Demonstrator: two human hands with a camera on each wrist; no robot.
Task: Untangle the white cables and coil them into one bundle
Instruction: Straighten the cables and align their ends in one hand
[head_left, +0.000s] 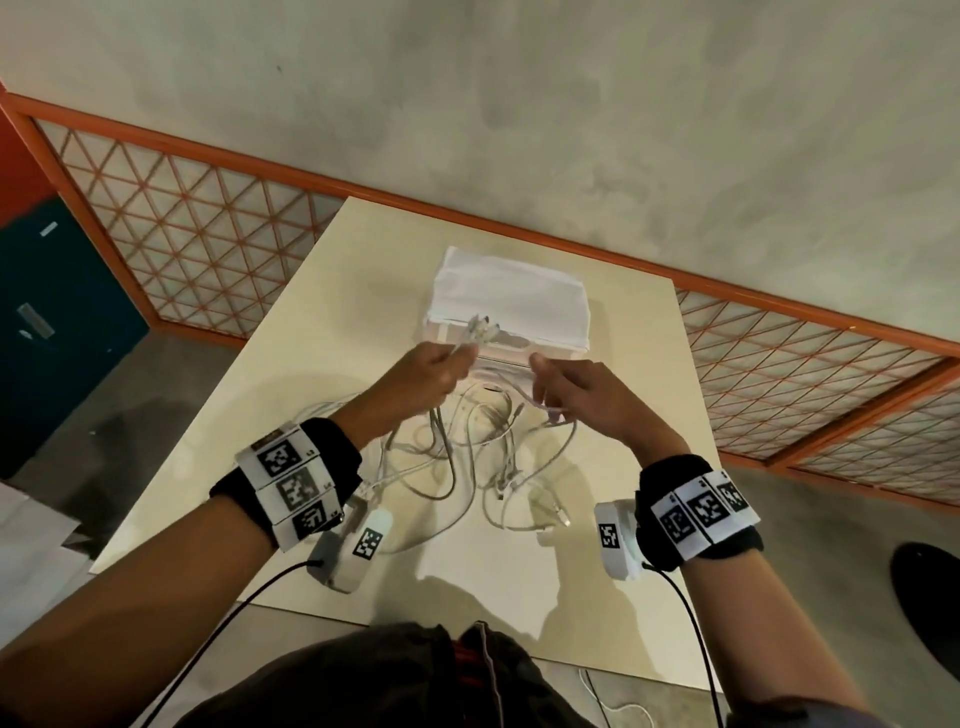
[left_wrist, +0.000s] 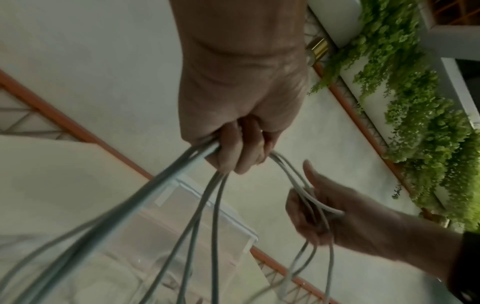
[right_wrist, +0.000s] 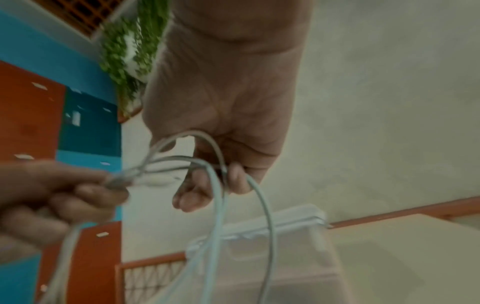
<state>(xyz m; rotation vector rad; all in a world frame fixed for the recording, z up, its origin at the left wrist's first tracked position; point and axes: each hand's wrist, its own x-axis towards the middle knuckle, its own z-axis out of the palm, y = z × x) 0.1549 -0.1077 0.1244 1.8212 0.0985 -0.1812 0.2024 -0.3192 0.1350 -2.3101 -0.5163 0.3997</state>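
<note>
Several white cables (head_left: 467, 447) hang in tangled loops from both hands down to the cream table (head_left: 270, 395). My left hand (head_left: 431, 371) grips a bunch of cable ends, their plugs (head_left: 480, 328) sticking out past the fingers. My right hand (head_left: 566, 389) holds cable strands a short way to the right. In the left wrist view the left hand (left_wrist: 241, 148) is curled round several strands (left_wrist: 182, 205), and the right hand (left_wrist: 317, 209) pinches other strands. The right wrist view shows the right hand (right_wrist: 213, 181) curled round looping cables (right_wrist: 218, 205), with the left hand (right_wrist: 64, 195) holding the plug ends.
A white lidded plastic box (head_left: 511, 301) sits on the table just beyond the hands. Orange lattice railings (head_left: 197, 228) border the table's far side. A blue cabinet (head_left: 47, 322) stands at the left. Loose cable ends (head_left: 550, 514) lie on the table near me.
</note>
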